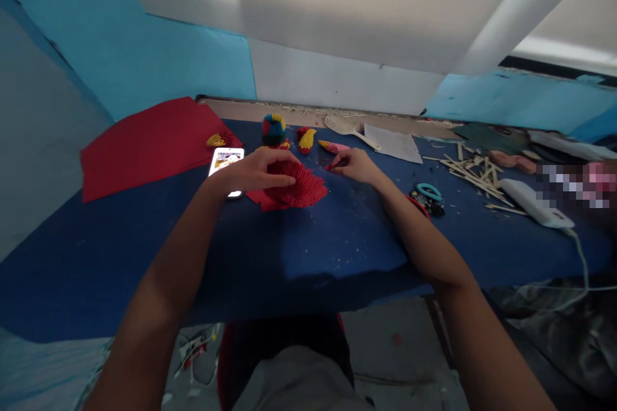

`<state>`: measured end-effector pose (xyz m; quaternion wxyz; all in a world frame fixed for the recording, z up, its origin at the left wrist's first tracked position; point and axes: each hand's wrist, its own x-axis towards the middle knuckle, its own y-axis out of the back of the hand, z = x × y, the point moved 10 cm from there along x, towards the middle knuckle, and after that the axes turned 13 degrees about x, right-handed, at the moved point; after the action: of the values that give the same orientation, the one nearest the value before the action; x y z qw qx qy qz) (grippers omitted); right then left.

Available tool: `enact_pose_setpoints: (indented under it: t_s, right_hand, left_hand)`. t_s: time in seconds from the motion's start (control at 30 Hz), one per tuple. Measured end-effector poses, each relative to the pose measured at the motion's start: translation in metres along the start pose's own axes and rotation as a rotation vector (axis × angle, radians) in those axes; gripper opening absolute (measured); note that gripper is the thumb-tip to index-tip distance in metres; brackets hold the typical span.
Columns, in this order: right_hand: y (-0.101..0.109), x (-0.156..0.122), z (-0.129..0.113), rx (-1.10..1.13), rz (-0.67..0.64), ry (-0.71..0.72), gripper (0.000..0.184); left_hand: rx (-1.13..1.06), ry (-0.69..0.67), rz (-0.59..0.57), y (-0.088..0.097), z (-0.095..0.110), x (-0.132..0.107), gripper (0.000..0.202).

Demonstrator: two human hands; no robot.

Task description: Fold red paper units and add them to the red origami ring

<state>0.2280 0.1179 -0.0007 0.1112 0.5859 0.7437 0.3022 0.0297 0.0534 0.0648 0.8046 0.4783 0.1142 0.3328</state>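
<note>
One red pleated piece (308,189) sits on the near-centre part of the table, held by the left hand (270,170). The left hand closes on its left side, with the thumb across the near face; the far fingers are partly hidden. The long axis of the piece runs roughly left to right, parallel to the near table edge, with its pleated rim facing right.

The right hand (357,166) is just beyond that rim, to the right and slightly farther from the person. Its fingertips pinch a small red bit (330,167), too small to identify. A gap separates this hand from the rim; the left hand is nearer, being in contact.

Red paper (254,198) lies beside and partly under the piece. A lit phone (231,155) lies to the left, partly covered by the left hand. Behind stand a multicoloured piece (274,130) and a yellow-and-red piece (306,140).

The work surface is a blue-covered table (337,231), with pale specks near the centre. A large red sheet (144,151) occupies the far left; wooden sticks (475,174) lie in a loose pile on the right. A pale wall (337,64) rises behind the table.
</note>
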Motion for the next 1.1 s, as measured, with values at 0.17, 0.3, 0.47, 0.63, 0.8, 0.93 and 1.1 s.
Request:
enact_pose_setpoints:
  t_s: [0.17, 0.3, 0.47, 0.63, 0.8, 0.93, 1.1]
  right_hand:
    - [-0.002, -0.002, -0.002, 0.096, -0.005, -0.017, 0.004]
    - [0.007, -0.006, -0.021, -0.006, 0.034, 0.030, 0.004]
    - [0.073, -0.043, -0.085, -0.110, 0.332, 0.229, 0.008]
    - [0.133, -0.093, -0.128, 0.011, 0.471, 0.301, 0.014]
    - [0.133, -0.111, -0.132, -0.090, 0.436, 0.223, 0.013]
    - [0.103, -0.092, -0.119, 0.144, 0.321, 0.182, 0.021]
    - [0.029, -0.048, -0.099, 0.353, 0.024, 0.002, 0.029]
  left_hand:
    - [-0.006, -0.017, 0.001, -0.002, 0.000, 0.000, 0.039]
    - [-0.008, -0.009, -0.026, -0.004, -0.002, 0.000, 0.041]
    - [-0.001, 0.008, -0.027, -0.005, -0.005, 0.000, 0.042]
    - [-0.001, 0.004, -0.042, -0.007, -0.001, -0.001, 0.045]
    - [-0.022, 0.022, -0.037, -0.005, -0.001, -0.002, 0.045]
    - [-0.028, -0.001, -0.005, -0.005, -0.004, 0.000, 0.045]
    - [-0.040, -0.001, 0.018, -0.005, -0.010, 0.003, 0.042]
